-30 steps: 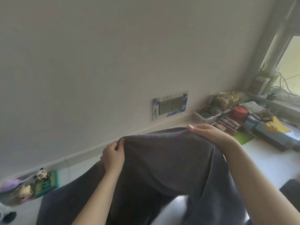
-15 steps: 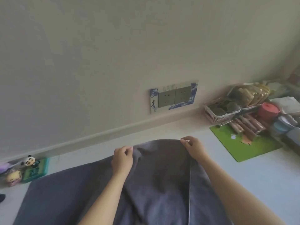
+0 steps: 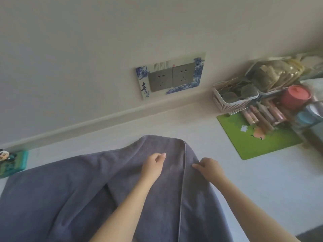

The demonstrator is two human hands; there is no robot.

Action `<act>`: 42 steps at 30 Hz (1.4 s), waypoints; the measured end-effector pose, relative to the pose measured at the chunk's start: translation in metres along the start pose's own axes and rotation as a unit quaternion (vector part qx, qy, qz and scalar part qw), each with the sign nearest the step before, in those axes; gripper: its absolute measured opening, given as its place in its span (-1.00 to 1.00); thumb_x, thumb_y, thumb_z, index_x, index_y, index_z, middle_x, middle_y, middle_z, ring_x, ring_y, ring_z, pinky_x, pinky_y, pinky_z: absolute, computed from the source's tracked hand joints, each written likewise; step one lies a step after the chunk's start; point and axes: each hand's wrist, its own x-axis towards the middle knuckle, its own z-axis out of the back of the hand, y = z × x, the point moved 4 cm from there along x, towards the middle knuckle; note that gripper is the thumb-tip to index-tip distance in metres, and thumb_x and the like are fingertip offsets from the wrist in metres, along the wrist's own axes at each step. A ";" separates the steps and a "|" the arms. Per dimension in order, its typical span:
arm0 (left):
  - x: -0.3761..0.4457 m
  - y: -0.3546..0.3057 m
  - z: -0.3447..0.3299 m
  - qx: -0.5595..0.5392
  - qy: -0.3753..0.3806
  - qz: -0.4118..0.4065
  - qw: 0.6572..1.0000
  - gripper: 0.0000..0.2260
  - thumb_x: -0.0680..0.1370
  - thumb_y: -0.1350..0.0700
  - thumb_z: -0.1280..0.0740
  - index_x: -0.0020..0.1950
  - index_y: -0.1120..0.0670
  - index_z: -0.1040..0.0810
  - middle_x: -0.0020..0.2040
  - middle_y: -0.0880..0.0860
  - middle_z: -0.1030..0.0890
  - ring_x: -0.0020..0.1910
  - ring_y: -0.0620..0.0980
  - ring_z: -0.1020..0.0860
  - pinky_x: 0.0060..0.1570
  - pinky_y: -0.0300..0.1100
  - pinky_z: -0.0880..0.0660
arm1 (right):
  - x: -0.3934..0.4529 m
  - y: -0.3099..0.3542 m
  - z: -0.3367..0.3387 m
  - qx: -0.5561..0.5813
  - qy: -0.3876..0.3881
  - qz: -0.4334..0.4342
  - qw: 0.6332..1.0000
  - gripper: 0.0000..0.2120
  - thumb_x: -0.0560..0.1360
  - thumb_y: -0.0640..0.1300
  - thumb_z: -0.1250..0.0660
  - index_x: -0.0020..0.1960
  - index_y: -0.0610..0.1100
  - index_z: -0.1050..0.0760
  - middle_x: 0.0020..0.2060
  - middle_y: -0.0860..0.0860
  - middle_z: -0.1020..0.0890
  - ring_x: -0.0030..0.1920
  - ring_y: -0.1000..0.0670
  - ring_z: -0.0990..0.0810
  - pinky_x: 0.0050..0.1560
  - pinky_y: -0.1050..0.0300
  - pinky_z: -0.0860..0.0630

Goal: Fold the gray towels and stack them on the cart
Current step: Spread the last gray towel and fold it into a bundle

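towel (image 3: pixel 73 203): lower left and centre of the frame, lying on the table (image 3: pixel 253 186)
left hand (image 3: pixel 152 165): on the towel, centre
right hand (image 3: pixel 208 167): just right of the left hand, at the towel's right edge
sockets (image 3: pixel 172 76): on the wall, above the towel
mat (image 3: pixel 258 137): right, on the table
basket (image 3: pixel 232 100): upper right, behind the mat
panda figure (image 3: pixel 5 154): far left edge

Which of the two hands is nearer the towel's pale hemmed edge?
The right hand, pinching right beside the hem; the left hand rests further left on the gray towel.
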 end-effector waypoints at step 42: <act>-0.117 0.009 -0.052 -0.088 0.278 0.019 0.956 -0.78 0.50 0.21 -0.40 0.11 0.26 -0.59 -0.07 0.14 -0.66 -0.18 -0.01 -0.63 -0.22 -0.25 -0.57 | -0.222 -0.066 -0.084 0.169 -0.189 -0.063 0.965 -0.31 0.25 0.51 -0.06 0.35 0.37 -0.22 0.43 0.12 -0.28 0.42 -0.03 -0.21 0.36 -0.09 -0.15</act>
